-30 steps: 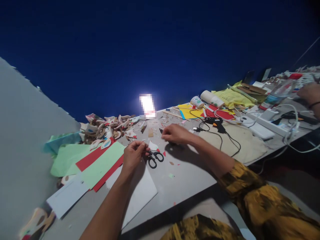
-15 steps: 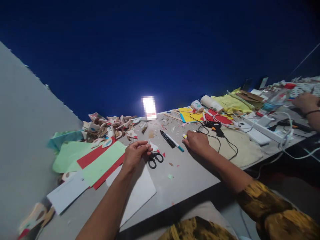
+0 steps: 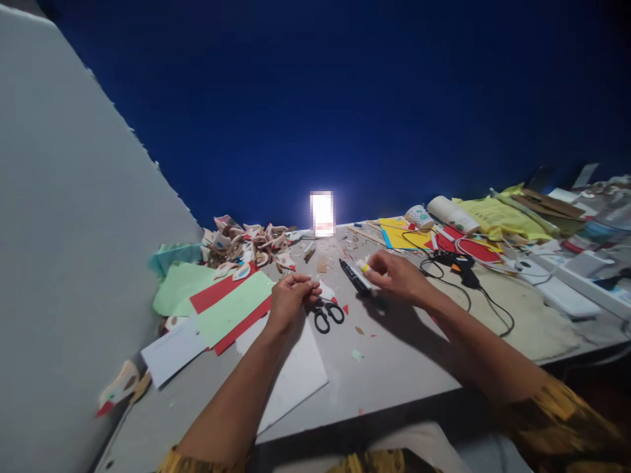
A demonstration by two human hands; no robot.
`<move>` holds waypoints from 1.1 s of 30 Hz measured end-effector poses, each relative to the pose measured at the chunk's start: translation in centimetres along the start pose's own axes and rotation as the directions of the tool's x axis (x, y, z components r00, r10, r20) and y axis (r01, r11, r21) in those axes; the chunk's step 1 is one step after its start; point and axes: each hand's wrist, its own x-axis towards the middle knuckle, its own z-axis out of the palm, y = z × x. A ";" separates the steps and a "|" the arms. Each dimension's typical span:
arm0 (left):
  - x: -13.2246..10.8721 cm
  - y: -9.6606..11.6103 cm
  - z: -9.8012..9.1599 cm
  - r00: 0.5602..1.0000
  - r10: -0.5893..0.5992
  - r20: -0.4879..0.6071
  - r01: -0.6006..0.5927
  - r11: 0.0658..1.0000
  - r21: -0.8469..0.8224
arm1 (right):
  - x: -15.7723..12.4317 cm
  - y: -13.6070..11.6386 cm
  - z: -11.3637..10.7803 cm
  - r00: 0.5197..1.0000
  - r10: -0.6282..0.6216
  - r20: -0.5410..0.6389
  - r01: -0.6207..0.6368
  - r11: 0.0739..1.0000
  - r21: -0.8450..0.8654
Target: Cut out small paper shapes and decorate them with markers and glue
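My left hand [image 3: 294, 299] hovers by the black-handled scissors [image 3: 329, 316], its thumb and fingertips pinched together. Whatever may be between those fingertips is too small to make out. Just beyond them lies a small white cutout with a red tip [image 3: 327, 292]. In my right hand [image 3: 394, 274] is a small white tube with a yellow band [image 3: 364, 267], gripped by the fingers. This hand is raised above the table, right beside a black marker [image 3: 355, 278]. The hand and its tube partly cover the pen next to that marker.
Colored paper strips [image 3: 236, 309] and a white sheet [image 3: 296, 374] lie at left, before a heap of cutouts [image 3: 251, 246]. A glue gun [image 3: 461, 266] with its cord rests on a beige cloth [image 3: 532, 322] at right, near a power strip [image 3: 606, 282]. Paper scraps dot the tabletop.
The view has swung left, so everything sits further right. My right hand has lifted the white tube and come left toward the marker. My left hand keeps its pinch by the scissors.
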 end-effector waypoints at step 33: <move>-2.1 0.3 0.6 0.980 0.178 0.091 -0.199 0.916 0.348 | -1.6 -6.1 7.0 0.898 -0.436 -0.064 0.383 0.843 -0.378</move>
